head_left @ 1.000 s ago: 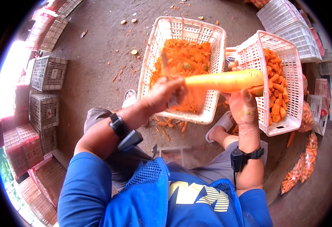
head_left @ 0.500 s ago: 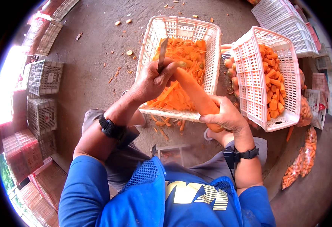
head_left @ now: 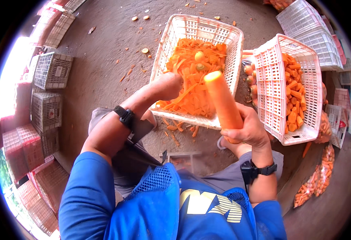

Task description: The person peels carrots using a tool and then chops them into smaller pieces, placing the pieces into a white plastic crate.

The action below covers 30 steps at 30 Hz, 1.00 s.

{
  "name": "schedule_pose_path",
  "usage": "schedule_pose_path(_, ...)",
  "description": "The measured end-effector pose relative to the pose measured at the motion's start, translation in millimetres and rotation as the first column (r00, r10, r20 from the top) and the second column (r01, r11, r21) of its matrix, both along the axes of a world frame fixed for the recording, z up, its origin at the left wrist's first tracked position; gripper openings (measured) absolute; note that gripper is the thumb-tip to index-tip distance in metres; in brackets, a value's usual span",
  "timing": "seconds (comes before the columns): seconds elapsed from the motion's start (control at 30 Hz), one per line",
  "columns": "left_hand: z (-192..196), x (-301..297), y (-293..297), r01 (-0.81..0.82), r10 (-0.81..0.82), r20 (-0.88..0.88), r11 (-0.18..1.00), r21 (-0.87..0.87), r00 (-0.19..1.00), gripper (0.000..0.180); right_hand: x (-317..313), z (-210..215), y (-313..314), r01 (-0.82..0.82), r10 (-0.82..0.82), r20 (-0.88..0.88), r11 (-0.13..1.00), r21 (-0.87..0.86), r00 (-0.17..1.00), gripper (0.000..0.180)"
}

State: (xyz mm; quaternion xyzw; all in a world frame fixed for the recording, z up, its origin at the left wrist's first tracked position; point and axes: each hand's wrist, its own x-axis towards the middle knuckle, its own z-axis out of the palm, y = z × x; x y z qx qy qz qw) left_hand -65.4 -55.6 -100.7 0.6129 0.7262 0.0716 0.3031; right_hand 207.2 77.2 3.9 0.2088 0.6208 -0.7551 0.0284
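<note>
My right hand (head_left: 249,127) is wrapped round the lower part of a large peeled carrot (head_left: 224,102). The carrot stands tilted, its flat, pale yellow cut end pointing away from me. My left hand (head_left: 170,86) is closed and blurred, turned over the left side of a white plastic crate (head_left: 234,76). Half a second ago a knife stood in that fist; its blade is hidden now. Orange peel shavings (head_left: 183,90) heap inside the crate. A rounded carrot piece (head_left: 199,55) lies on top of them.
Right of the shavings, a tilted white crate (head_left: 265,90) holds several peeled carrots (head_left: 294,96). Bags of carrots (head_left: 318,174) lie on the floor at right. Stacked crates line the left (head_left: 54,71) and far right (head_left: 311,36). A low metal frame (head_left: 189,160) sits between my legs.
My left hand has moved off the carrot's far end and turned over, hiding the knife. The carrot has swung more upright, showing a cut end. Another carrot piece lies on the shavings.
</note>
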Motion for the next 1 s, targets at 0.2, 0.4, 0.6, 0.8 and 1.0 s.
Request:
schedule_pose_path(0.2, 32.9, 13.1, 14.5, -0.282, 0.253, 0.311, 0.958, 0.050, 0.916, 0.021, -5.7, 1.1, 0.1, 0.373, -0.350, 0.138, 0.903, -0.213, 0.927, 0.049)
schedule_pose_path(0.4, 87.3, 35.7, 49.2, -0.613, 0.283, 0.886, 0.790, 0.001, 0.367, 0.028, -10.2, -37.2, 0.9, 0.435, -0.479, 0.064, 0.723, -0.537, 0.876, 0.045)
schedule_pose_path(0.6, 103.1, 49.8, 58.7, -0.652, 0.060, 0.996, 0.753, -0.084, -0.059, 0.023, -20.5, -38.8, -27.2, 0.349, -0.454, 0.089, 0.531, -0.772, 0.887, 0.041)
schedule_pose_path(0.8, 94.4, 56.0, 50.5, -0.451, 0.088, 0.824, 0.867, 0.213, 0.559, 0.041, -13.7, -49.7, -29.2, 0.295, -0.434, 0.075, 0.467, -0.834, 0.898, 0.043)
schedule_pose_path(1.0, 106.6, 58.0, 45.6, -0.437, 0.137, 0.884, 0.896, 0.082, 0.447, 0.045, -14.4, -45.3, -16.8, 0.277, -0.518, -0.011, 0.475, -0.835, 0.855, 0.047)
